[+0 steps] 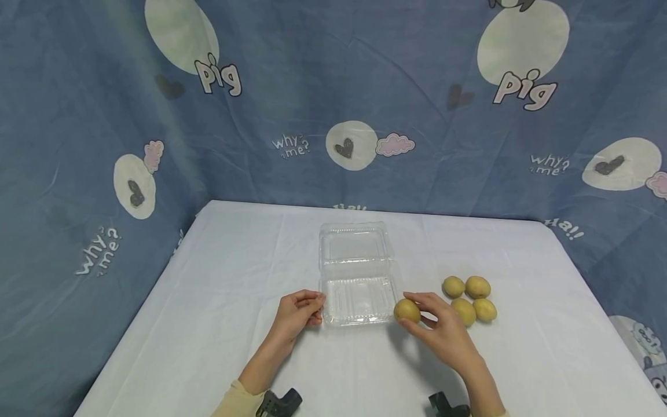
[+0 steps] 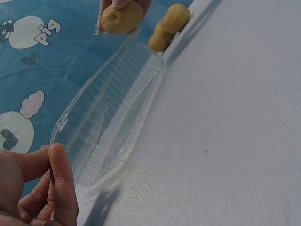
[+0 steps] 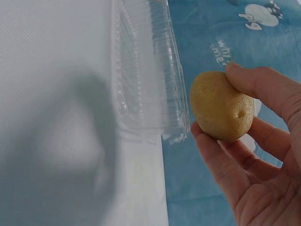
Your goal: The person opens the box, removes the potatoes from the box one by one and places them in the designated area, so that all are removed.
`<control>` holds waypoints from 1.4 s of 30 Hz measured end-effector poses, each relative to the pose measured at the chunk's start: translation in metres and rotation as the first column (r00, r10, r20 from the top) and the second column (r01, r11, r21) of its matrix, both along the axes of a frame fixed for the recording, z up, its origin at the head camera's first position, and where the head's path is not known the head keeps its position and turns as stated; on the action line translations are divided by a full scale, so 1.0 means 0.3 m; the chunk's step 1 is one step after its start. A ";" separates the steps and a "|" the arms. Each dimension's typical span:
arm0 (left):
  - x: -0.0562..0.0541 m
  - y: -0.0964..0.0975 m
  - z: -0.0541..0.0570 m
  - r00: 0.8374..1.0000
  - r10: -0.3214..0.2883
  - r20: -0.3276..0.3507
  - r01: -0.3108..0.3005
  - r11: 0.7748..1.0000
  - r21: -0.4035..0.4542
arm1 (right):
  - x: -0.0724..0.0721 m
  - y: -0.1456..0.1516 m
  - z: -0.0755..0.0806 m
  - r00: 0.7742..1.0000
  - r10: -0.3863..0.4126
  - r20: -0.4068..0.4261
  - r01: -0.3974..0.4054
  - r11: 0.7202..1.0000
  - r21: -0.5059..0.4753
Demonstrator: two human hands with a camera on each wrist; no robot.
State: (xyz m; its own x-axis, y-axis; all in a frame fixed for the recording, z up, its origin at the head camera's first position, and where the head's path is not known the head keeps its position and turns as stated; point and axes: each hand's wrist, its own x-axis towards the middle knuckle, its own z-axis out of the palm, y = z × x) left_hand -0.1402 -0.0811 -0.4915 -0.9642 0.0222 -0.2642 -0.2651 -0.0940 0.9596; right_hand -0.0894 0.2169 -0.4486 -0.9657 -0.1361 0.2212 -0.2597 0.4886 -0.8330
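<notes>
A clear plastic clamshell container [image 1: 359, 301] lies on the white table with its lid [image 1: 355, 243] folded back, away from me. My left hand [image 1: 298, 313] pinches the left rim of its base between thumb and fingers, as the left wrist view also shows. Between the thumb and fingertips of my right hand [image 1: 443, 330] is a small yellow potato [image 3: 221, 106], held up off the table just beside the container's right front corner. Nothing shows inside the clear base.
Several more potatoes [image 1: 463, 311] sit in a tight cluster on the table, behind and right of my right hand. White cloth covers the tabletop [image 1: 234, 260]. A blue printed curtain [image 1: 292, 87] hangs along the table's back and sides.
</notes>
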 end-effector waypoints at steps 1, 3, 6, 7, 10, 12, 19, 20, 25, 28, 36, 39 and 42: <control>-0.001 0.000 -0.001 1.000 -0.001 -0.001 0.001 1.000 0.002 | 0.002 0.002 -0.001 1.000 -0.002 -0.001 0.002 1.000 0.000; -0.001 0.000 -0.001 1.000 0.000 -0.001 0.000 1.000 0.005 | 0.005 0.007 -0.002 1.000 -0.007 -0.001 0.007 1.000 0.002; -0.001 -0.001 0.000 1.000 0.001 -0.003 -0.001 1.000 0.003 | 0.013 0.013 -0.002 1.000 -0.016 0.000 0.016 1.000 0.007; -0.001 -0.002 -0.001 1.000 0.001 -0.005 -0.001 1.000 0.000 | 0.015 0.015 -0.002 1.000 -0.018 0.001 0.018 1.000 0.007; 0.000 -0.003 -0.001 1.000 -0.002 -0.010 0.002 1.000 -0.008 | 0.021 0.019 0.000 1.000 -0.025 0.008 0.025 1.000 0.007; 0.000 -0.004 -0.003 1.000 -0.003 -0.011 0.003 1.000 -0.008 | 0.025 0.022 0.000 0.999 -0.030 0.010 0.030 1.000 0.007; -0.002 -0.001 -0.007 1.000 0.005 -0.005 -0.005 1.000 0.001 | 0.040 0.037 -0.008 0.999 -0.044 -0.008 0.044 0.999 -0.008; -0.002 0.000 -0.006 1.000 0.008 -0.005 -0.008 1.000 0.000 | 0.043 0.039 -0.009 0.999 -0.045 -0.004 0.045 0.999 -0.015; -0.001 0.000 -0.005 1.000 0.007 -0.003 -0.007 1.000 -0.009 | 0.057 0.047 -0.027 0.999 -0.049 0.001 0.049 0.998 -0.041; 0.000 -0.001 -0.006 1.000 0.000 -0.001 0.000 1.000 -0.013 | 0.063 0.052 -0.043 0.998 -0.054 -0.013 0.054 0.997 -0.046; -0.003 -0.001 -0.008 1.000 -0.004 -0.004 0.004 1.000 -0.011 | 0.085 0.070 -0.071 0.996 -0.086 -0.036 0.085 0.996 -0.018; -0.006 -0.001 -0.009 1.000 0.000 0.004 0.000 1.000 -0.007 | 0.091 0.077 -0.074 0.995 -0.098 -0.033 0.097 0.995 -0.013; -0.006 -0.002 -0.009 1.000 -0.002 -0.001 0.002 1.000 -0.010 | 0.097 0.085 -0.077 0.994 -0.107 -0.029 0.106 0.994 -0.011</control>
State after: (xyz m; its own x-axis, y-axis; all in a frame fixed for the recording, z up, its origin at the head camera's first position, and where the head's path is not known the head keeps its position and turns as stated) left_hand -0.1421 -0.0817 -0.4942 -0.9645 0.0212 -0.2633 -0.2642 -0.0837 0.9608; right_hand -0.0603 0.2423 -0.4715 -0.9675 -0.0305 0.2508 -0.2313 0.5069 -0.8304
